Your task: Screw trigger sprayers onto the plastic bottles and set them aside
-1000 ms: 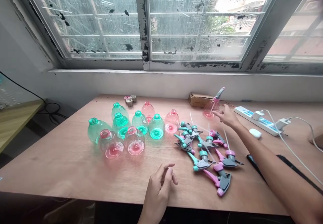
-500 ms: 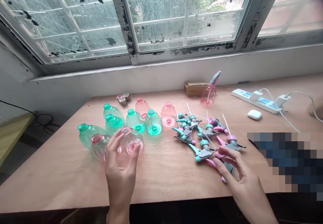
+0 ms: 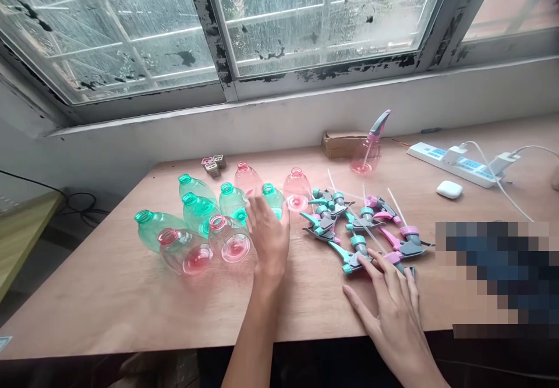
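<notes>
Lying partly under spread right hand point(image 3: 395, 309), pink spray head point(image 3: 393, 257); green bottle point(image 3: 273, 197) behind left hand point(image 3: 268, 236), grip unclear

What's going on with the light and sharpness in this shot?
Head view throughout: daylight washes out parts of the window; pink-tinted light falls on the table before the front pink bottles; the top right corner darkens; blocky pixels hide a patch at right.

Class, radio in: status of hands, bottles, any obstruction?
Left hand in front of green bottle, contact unclear. Right hand at spray tops, fingers spread. Bottle partly hidden by left hand; other bottles close by.
</notes>
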`<state>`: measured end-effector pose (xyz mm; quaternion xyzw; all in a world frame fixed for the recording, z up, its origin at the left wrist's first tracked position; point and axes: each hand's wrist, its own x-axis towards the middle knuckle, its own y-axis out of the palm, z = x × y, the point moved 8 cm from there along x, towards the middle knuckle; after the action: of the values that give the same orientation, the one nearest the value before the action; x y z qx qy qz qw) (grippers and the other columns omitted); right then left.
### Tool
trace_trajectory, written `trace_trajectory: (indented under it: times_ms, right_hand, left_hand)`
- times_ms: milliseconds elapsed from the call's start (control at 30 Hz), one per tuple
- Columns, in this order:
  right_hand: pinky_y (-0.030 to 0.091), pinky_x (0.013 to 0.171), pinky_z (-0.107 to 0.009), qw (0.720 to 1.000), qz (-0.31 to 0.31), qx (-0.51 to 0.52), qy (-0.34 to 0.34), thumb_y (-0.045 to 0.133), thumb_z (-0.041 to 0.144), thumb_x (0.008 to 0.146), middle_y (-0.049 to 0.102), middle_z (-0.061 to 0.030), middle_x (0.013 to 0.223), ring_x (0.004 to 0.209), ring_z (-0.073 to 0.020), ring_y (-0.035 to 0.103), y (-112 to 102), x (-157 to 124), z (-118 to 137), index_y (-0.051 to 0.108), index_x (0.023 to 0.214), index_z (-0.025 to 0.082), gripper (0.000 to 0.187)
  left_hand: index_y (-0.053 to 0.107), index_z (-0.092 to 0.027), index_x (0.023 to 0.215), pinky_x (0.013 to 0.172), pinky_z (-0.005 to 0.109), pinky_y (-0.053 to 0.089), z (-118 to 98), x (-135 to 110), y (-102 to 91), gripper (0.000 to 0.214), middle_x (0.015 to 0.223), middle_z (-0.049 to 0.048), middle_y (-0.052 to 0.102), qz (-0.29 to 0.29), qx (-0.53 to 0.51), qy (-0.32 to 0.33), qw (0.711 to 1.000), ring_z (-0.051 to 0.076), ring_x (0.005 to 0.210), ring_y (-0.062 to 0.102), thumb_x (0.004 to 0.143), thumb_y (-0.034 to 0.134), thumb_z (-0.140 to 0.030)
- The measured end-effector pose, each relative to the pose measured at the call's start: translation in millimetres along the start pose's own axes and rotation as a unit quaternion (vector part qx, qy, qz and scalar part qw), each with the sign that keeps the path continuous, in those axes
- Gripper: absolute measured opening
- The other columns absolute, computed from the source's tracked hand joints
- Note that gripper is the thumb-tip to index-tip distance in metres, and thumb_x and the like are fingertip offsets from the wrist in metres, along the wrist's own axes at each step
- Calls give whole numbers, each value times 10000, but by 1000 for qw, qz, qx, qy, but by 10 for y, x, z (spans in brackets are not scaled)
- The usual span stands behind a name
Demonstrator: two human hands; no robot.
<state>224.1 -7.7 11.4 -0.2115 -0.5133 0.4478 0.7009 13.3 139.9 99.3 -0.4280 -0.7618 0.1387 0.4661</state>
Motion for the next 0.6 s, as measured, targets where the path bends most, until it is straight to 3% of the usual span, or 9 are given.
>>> trace_trajectory:
  times_ms: [100,200,267,400,467,600]
  right_hand:
    - [294,1147,-804,1000,-10,-14,-13,415,429,1138,506,-222,1561,1432,-486,470,-35,86,21,558,1484,226,426]
    - [294,1128,-822,999,-20,-37,-27,446,390,1130,477,-234,1587,1465,-511,428,0,183,5,639,1429,232,390]
    - [282,1129,-832,999,-19,-36,-32,449,378,1127,515,-233,1557,1448,-504,457,48,234,-22,663,1409,233,383]
    - [319,1165,-766,998,-24,25,-49,463,237,1106,632,-191,1455,1372,-420,567,62,276,-49,689,1312,221,307]
    - [337,1182,-724,996,-36,67,-48,470,177,1095,669,-165,1419,1334,-375,608,12,273,-64,697,1255,223,281]
    - [391,1176,-663,982,-104,157,-9,523,140,1092,742,-131,1299,1243,-326,675,-204,257,-133,711,1262,226,268]
  left_hand:
    - [443,-194,1463,1071,615,489,-20,-142,-117,604,1409,189,613,-4,-5,8,1000,425,1273,591,925,718,-187]
    - [435,-214,1453,1109,568,480,-82,-459,-292,584,1399,162,594,-3,-32,25,999,372,1292,573,930,694,-197]
    - [447,-230,1454,1097,515,507,-123,-747,-394,598,1361,131,605,2,-55,32,998,334,1260,594,912,696,-200]
    - [424,-254,1557,1129,522,467,-111,-1257,-546,705,1421,144,583,-40,-75,18,996,353,1324,568,909,697,-192]
    - [379,-273,1610,1148,566,450,-31,-1379,-534,821,1473,159,574,-56,-70,-13,996,385,1355,570,882,753,-218]
    - [209,-269,1683,1121,591,515,219,-1413,-300,1055,1556,204,546,11,-125,-119,985,419,1412,582,840,838,-335]
